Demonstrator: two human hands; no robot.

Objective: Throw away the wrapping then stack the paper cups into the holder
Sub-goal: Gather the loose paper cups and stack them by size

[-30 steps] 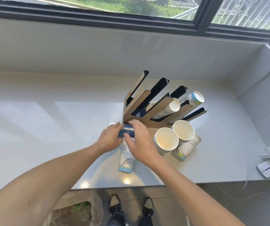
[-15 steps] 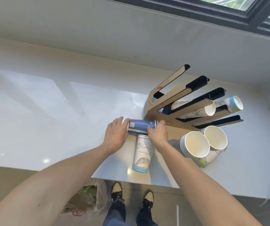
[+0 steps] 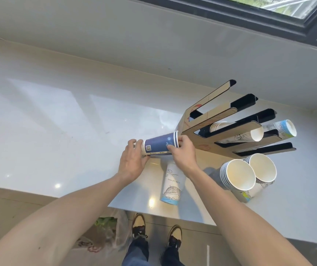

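A short stack of dark blue paper cups (image 3: 158,144) lies sideways just above the counter, its rims pointing at the cardboard cup holder (image 3: 230,129). My left hand (image 3: 133,160) grips the stack's narrow base end and my right hand (image 3: 182,152) grips its rim end. A white stack of cups with line drawings (image 3: 171,184) lies on the counter below my hands. Two more white stacks (image 3: 238,176) (image 3: 262,167) lie on their sides at the right, mouths toward me. Two slots of the holder carry white cups (image 3: 238,134) (image 3: 282,129).
The white counter (image 3: 58,131) runs along a wall under a dark-framed window (image 3: 269,12). A clear plastic bag with rubbish (image 3: 104,233) sits on the floor under the counter's front edge, left of my shoes (image 3: 138,223).
The blue stack has risen off the counter in both hands, and its rims now reach the holder's left edge. The camera has tilted further down and left.
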